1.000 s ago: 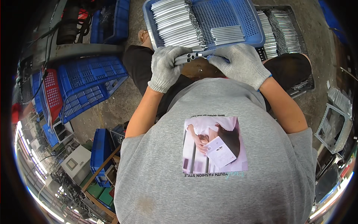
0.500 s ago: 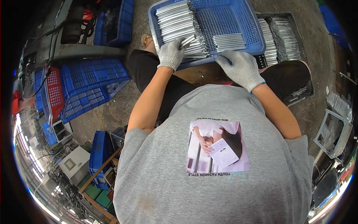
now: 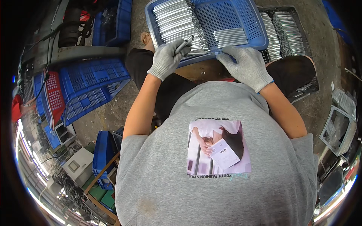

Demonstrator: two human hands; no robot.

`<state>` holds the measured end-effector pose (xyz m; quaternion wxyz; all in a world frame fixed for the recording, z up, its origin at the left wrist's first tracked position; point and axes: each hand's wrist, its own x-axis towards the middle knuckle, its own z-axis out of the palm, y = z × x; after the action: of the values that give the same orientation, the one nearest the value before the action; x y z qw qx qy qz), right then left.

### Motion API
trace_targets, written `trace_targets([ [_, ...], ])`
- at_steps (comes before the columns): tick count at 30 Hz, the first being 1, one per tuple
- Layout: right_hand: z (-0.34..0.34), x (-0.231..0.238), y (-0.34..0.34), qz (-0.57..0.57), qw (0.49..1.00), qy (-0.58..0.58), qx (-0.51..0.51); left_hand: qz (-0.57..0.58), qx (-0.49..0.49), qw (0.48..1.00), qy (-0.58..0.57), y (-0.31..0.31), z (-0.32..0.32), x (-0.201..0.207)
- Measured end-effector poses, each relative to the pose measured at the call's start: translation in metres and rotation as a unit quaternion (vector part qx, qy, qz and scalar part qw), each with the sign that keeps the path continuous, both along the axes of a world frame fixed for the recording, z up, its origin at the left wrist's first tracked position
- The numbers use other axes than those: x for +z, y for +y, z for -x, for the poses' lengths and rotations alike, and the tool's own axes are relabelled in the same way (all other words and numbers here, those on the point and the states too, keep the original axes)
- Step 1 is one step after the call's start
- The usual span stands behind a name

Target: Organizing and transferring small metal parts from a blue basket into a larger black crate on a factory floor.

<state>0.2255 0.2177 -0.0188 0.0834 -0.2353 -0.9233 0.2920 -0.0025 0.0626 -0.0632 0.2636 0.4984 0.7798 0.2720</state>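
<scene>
My left hand [image 3: 166, 58], in a pale knitted work glove, is closed around a couple of short metal tubes [image 3: 183, 45], held tilted over the near left corner of a blue plastic basket [image 3: 206, 57]. Inside that basket, a tall pile of shiny metal tubes [image 3: 176, 20] fills the left side. A smaller row of tubes [image 3: 230, 37] lies at the near right. My right hand [image 3: 245, 66], gloved alike, is at the basket's near rim below the small row. Its thumb and fingers appear to straddle the rim; the fingertips are partly hidden.
Right of the basket, a dark crate [image 3: 286, 34] holds more metal rods or tubes. Blue crates [image 3: 88, 81] and a red one [image 3: 54, 92] stand at the left. An empty metal frame [image 3: 336, 130] lies on the floor at the far right.
My left hand has drawn back slightly toward me and left with the tubes, turning so their ends show. My right hand stays at the rim, shifted a little.
</scene>
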Motion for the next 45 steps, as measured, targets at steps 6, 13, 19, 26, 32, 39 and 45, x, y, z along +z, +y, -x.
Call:
trace_targets([
  [6, -0.002, 0.008, -0.002, -0.029, 0.999, 0.022, 0.020, -0.026, -0.057, 0.998, -0.033, -0.011, -0.003, 0.009],
  [13, 0.000, 0.012, -0.002, -0.050, 0.998, -0.017, 0.045, -0.058, -0.073, 0.996, 0.002, -0.015, -0.013, 0.018],
  [19, 0.001, 0.006, -0.002, -0.085, 0.995, -0.013, 0.054, -0.122, -0.058, 0.990, 0.044, -0.013, -0.024, 0.022],
  [26, 0.003, 0.022, -0.005, -0.016, 0.996, -0.064, 0.053, -0.165, -0.032, 0.975, 0.144, -0.014, -0.032, 0.019],
  [32, 0.005, 0.016, 0.001, -0.033, 0.997, -0.063, 0.033, -0.174, -0.046, 0.974, 0.136, -0.012, -0.036, 0.028],
  [39, 0.001, 0.012, -0.002, -0.045, 0.997, -0.026, 0.065, -0.168, -0.022, 0.976, 0.136, -0.016, -0.037, 0.022],
  [45, 0.008, 0.022, 0.002, -0.015, 0.996, -0.077, 0.040, -0.169, -0.028, 0.978, 0.120, -0.017, -0.037, 0.024],
])
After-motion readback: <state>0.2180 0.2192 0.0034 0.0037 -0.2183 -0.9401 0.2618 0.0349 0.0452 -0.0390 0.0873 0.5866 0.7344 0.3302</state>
